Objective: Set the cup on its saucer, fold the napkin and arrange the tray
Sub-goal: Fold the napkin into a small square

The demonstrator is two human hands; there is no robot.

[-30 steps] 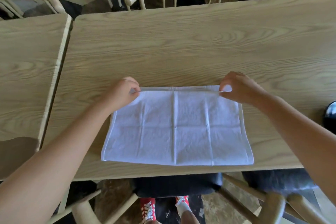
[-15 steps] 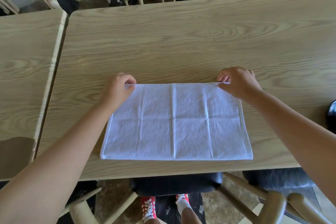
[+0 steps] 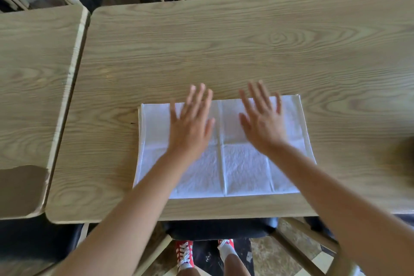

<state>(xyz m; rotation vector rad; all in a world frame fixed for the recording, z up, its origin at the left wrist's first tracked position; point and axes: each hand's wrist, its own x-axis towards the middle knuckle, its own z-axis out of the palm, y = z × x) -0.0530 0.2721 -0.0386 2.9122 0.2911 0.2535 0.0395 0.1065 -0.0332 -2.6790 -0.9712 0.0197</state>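
Soft even daylight, faint sheen on the wooden table [image 3: 246,51], fingers [image 3: 199,96] smeared by motion blur, wide-angle bowing at edges, dim floor beneath

The white napkin [image 3: 244,163], folded to a creased rectangle, lies flat near the table's front edge.
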